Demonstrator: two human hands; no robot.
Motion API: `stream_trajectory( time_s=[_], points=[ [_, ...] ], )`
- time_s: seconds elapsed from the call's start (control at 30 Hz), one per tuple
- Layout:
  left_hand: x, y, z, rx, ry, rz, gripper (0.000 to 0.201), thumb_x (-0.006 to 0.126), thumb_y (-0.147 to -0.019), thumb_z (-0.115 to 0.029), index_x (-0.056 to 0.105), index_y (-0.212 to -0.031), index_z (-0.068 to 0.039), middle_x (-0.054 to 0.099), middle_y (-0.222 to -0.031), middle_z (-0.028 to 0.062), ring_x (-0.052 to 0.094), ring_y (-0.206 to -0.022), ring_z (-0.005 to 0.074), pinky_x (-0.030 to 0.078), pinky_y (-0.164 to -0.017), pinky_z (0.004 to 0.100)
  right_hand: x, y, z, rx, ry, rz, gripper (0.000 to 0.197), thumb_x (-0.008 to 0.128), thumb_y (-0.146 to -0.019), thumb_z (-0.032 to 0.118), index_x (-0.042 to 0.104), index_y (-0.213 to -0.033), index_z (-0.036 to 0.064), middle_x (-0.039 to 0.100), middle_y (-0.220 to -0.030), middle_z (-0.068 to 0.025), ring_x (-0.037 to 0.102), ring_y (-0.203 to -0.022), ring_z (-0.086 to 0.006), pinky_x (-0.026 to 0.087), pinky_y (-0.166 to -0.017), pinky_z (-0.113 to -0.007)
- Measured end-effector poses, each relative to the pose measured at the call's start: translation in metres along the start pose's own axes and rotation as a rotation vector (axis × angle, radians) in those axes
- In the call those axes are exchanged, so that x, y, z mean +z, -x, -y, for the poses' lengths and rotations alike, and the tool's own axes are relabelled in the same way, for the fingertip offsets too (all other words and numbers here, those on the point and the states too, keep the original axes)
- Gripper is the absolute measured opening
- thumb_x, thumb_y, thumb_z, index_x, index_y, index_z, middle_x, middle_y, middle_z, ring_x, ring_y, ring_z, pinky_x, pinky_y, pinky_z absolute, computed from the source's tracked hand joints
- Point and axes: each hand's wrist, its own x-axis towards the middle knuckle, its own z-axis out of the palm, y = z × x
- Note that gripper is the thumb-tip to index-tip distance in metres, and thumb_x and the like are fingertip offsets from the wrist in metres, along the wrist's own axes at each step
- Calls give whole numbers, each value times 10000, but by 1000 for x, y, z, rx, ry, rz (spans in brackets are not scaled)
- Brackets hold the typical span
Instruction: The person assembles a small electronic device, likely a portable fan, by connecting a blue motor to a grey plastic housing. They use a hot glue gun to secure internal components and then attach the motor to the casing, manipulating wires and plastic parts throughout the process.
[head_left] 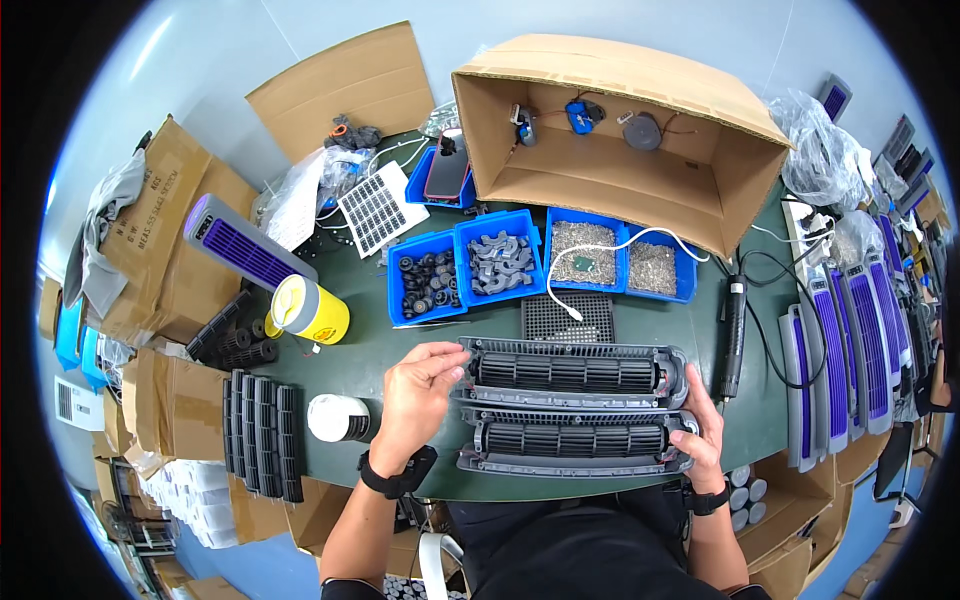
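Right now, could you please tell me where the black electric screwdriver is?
In the head view, the black electric screwdriver is on the right, between the person's right hand and the grey units with purple grilles.

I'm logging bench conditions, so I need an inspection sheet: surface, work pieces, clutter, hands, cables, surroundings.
Surface: green tabletop, visible between the items.
Work pieces: far grey housing and near grey housing, lying parallel, each with a black slotted roller inside.
Clutter: yellow canister, white jar, spare rollers, blue bins of small parts.
Left hand: fingertips pinched at the far housing's left end; whether they hold anything is unclear.
Right hand: thumb on the near housing's right end, fingers at the far one's.
Cables: white cable draped over blue bins; black cable beside a black stick-shaped tool.
Surroundings: open cardboard box behind; purple-grilled units at right.
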Motion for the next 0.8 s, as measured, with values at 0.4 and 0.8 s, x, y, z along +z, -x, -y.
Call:
stream_trajectory(
  time_s=[0.4, 0.8],
  points=[
    [12, -1, 8, 81, -38, -47, 227, 750, -901, 31, 816, -1111, -20, 788, -1110, 133, 752, -952, 220, 588, -857, 319, -2, 0, -3, -9, 5, -14, 1078, 709, -663, 232, 347, -1629, -82, 613, -1448, -252, 611, -1317, -302, 383, -1184, -383],
    [19, -4, 18, 134, -53, -71, 200, 768, -879, 32, 835, -1055, -34, 798, -1046, 144, 760, -931, 234, 592, -852, 323, -2, 1, -1, 1, 1, 2, 1081, 696, -658, 220, 338, -1632, -83, 616, -1439, -251, 614, -1309, -302, 392, -1173, -374]
  ],
)
